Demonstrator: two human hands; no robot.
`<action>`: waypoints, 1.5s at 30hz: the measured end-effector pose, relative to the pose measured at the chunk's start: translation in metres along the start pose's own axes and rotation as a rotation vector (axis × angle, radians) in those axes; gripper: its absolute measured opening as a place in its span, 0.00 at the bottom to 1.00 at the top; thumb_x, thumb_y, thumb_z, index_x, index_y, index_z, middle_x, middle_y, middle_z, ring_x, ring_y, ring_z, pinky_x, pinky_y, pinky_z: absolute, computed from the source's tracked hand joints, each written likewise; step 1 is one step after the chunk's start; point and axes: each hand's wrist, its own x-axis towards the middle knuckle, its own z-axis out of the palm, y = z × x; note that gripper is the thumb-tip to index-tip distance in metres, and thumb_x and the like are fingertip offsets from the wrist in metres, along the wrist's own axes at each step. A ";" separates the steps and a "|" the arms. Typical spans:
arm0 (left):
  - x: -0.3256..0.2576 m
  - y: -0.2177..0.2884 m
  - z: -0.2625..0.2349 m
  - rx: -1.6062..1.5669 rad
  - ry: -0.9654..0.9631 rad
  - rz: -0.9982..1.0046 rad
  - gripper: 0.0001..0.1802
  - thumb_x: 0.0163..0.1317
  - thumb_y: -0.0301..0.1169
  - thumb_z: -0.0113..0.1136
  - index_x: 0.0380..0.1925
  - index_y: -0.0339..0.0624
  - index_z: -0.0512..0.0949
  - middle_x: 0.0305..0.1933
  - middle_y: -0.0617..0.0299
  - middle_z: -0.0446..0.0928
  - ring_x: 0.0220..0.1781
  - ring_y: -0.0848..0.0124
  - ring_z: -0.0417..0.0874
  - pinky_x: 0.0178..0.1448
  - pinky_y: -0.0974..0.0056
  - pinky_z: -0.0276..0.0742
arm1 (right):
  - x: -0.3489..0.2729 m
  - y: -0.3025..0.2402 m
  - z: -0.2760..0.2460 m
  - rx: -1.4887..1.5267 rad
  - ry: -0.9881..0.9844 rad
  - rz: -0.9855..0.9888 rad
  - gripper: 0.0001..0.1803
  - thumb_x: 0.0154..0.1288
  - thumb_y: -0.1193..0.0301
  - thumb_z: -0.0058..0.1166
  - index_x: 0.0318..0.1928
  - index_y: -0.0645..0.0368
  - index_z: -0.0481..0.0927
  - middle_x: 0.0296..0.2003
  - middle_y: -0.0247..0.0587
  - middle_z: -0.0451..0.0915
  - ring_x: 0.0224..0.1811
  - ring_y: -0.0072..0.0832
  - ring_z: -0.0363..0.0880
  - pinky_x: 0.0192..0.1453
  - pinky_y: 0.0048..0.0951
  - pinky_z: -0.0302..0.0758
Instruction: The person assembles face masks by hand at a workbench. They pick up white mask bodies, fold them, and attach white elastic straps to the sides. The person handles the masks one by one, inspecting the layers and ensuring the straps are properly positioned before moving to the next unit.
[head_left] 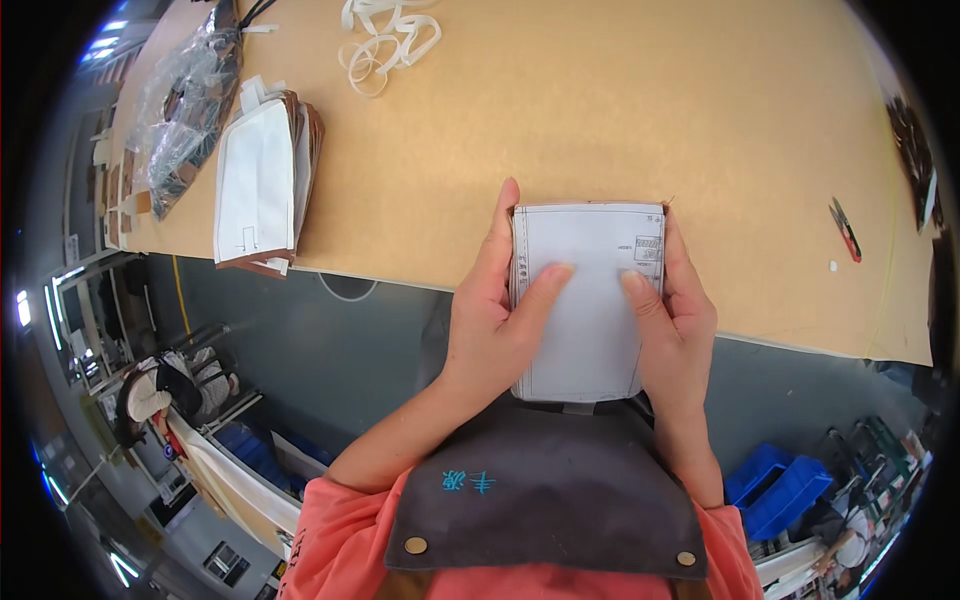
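Observation:
Upright in front of me, over the table's near edge, is a white rectangular sewn panel (592, 335) with stitching along its sides, small printed marks at its upper right and a thin brown edge at the top. My left hand (500, 318) grips its left side, thumb flat on the face and fingers behind. On the opposite side, my right hand (678, 325) holds it the same way, thumb pressed on the front. Most of the fingers are hidden behind the panel. Whether it is one layer or several, I cannot tell.
A pile of similar white pieces with brown edges (258, 185) lies left on the tan table (480, 130), near a plastic-wrapped bundle (190, 110). White tape (392, 40) curls at the back. Red-handled thread snips (846, 232) lie right. Blue crates (778, 490) stand below; people sit farther off.

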 end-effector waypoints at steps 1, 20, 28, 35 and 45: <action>-0.004 0.000 0.000 -0.050 -0.008 -0.023 0.40 0.71 0.21 0.55 0.78 0.32 0.46 0.65 0.54 0.74 0.60 0.74 0.76 0.63 0.70 0.72 | 0.000 0.000 -0.002 0.096 -0.023 0.066 0.35 0.73 0.78 0.53 0.76 0.69 0.55 0.70 0.49 0.69 0.65 0.26 0.73 0.67 0.24 0.69; -0.057 -0.009 -0.016 -0.004 -0.111 -0.153 0.38 0.73 0.21 0.52 0.77 0.32 0.47 0.68 0.51 0.71 0.65 0.71 0.75 0.65 0.69 0.70 | -0.065 0.008 -0.019 -0.046 -0.161 0.196 0.38 0.70 0.74 0.60 0.76 0.60 0.59 0.63 0.51 0.78 0.60 0.32 0.82 0.61 0.26 0.75; -0.071 -0.010 -0.024 0.307 -0.115 -0.021 0.38 0.70 0.20 0.55 0.77 0.33 0.50 0.64 0.49 0.78 0.58 0.71 0.82 0.59 0.70 0.75 | -0.076 0.010 -0.015 -0.505 -0.063 -0.104 0.40 0.68 0.72 0.62 0.76 0.61 0.58 0.57 0.58 0.80 0.50 0.44 0.86 0.51 0.32 0.81; -0.032 0.015 -0.014 0.328 -0.038 0.224 0.41 0.69 0.22 0.56 0.78 0.36 0.48 0.65 0.45 0.77 0.55 0.68 0.85 0.56 0.68 0.78 | -0.042 -0.008 -0.008 -0.449 0.068 -0.246 0.40 0.68 0.75 0.61 0.76 0.64 0.57 0.52 0.61 0.82 0.44 0.42 0.88 0.46 0.32 0.82; -0.010 0.041 -0.011 0.002 -0.193 0.299 0.40 0.71 0.19 0.51 0.78 0.34 0.44 0.77 0.48 0.60 0.72 0.68 0.69 0.71 0.67 0.65 | -0.028 -0.028 -0.012 0.108 -0.056 -0.183 0.38 0.71 0.84 0.52 0.77 0.67 0.51 0.71 0.48 0.68 0.68 0.28 0.72 0.67 0.26 0.70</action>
